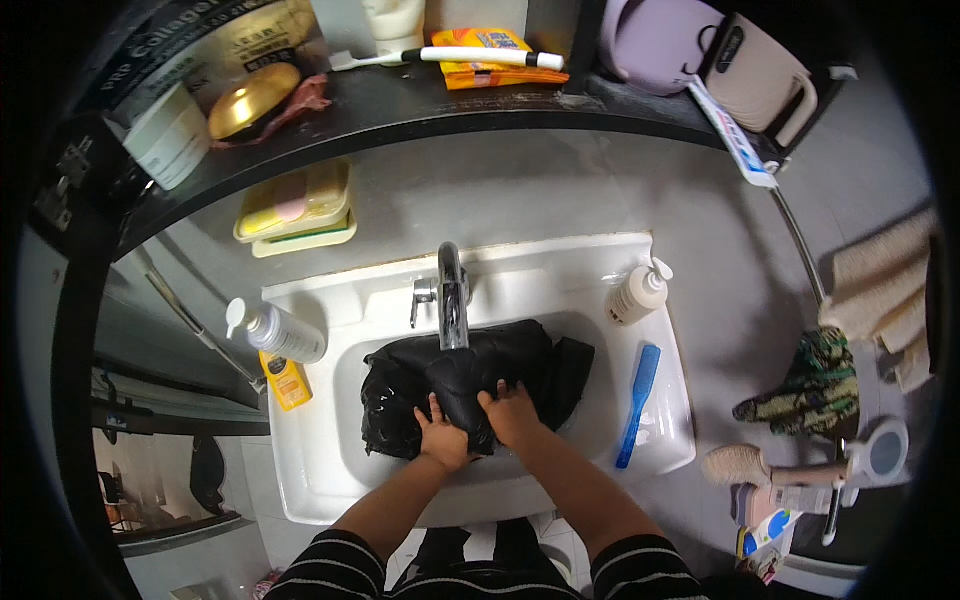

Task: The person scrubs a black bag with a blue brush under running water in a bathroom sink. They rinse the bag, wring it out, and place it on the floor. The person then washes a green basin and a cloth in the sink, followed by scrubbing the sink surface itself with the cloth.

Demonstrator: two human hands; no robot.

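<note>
A bulky black garment [520,365], padded-looking and wet with a sheen, lies bunched in the white washbasin [650,440]. My left hand [442,440] presses on its near edge, with the fingers I can see spread apart. Just to the right, my right hand [512,416] rests on the cloth, thumb and fingers apart; the undersides of both hands are hidden. Above the garment reaches the chrome faucet [452,300], its spout tip close to the fabric. Whether water runs from it I cannot tell.
On the basin's left rim stand a pump bottle [290,332] and a yellow bottle [286,380]. Another pump bottle [640,293] and a blue comb [638,405] are on the right. A dark shelf [450,118] overhangs the back, holding a toothbrush [490,56] and mugs [660,45].
</note>
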